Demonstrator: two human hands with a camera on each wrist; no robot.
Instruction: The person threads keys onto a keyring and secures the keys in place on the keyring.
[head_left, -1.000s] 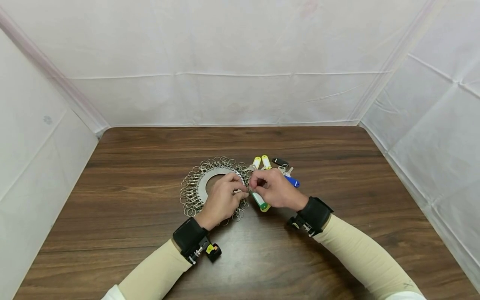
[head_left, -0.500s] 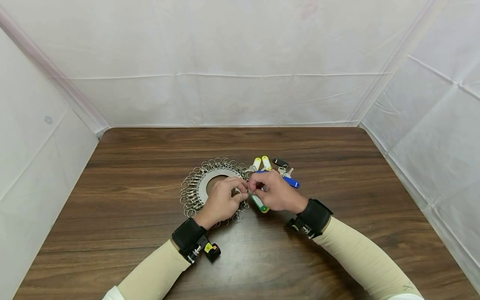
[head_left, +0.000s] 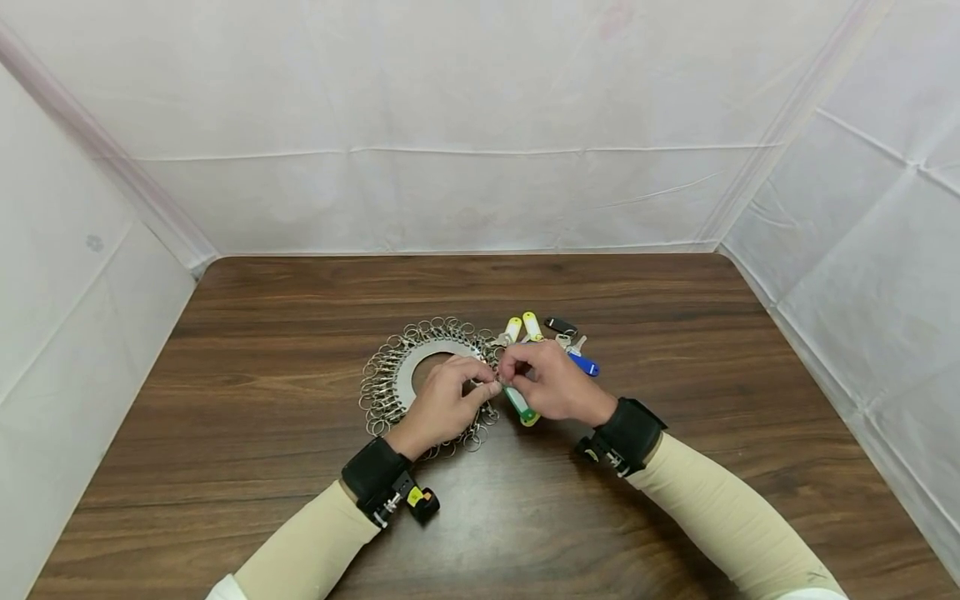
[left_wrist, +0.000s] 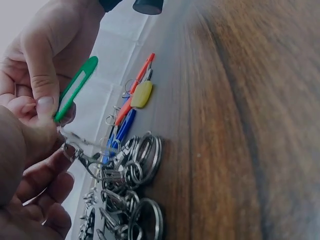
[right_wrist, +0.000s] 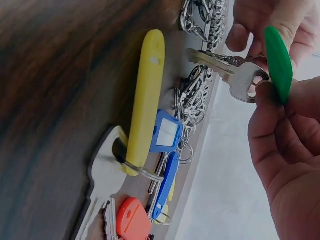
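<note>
My left hand (head_left: 446, 400) reaches over a flat metal ring plate (head_left: 405, 371) hung all round with snap hooks (left_wrist: 117, 172) and split rings. Its thumb and index finger pinch a small metal ring (left_wrist: 70, 150) on one hook; the fingers partly hide it. Fingertip to fingertip with it, my right hand (head_left: 555, 383) pinches a green key tag (right_wrist: 280, 65) with a white label, near its ring end. A silver key (right_wrist: 242, 82) hangs from that tag, beside the hook. Whether the tag's ring is joined to the hook is hidden.
Right of the plate lie yellow tags (head_left: 532, 325), a black tag (head_left: 561, 325) and a blue tag (head_left: 583, 363), some with keys. An orange-red tag (right_wrist: 134, 219) shows in the right wrist view. White sheeting (head_left: 465, 200) surrounds the wooden table (head_left: 262, 333).
Both hands stay together at the plate's right edge. My left fingertips have shifted very slightly right, and the plate has slid a little towards me. The green tag stays in my right hand.
</note>
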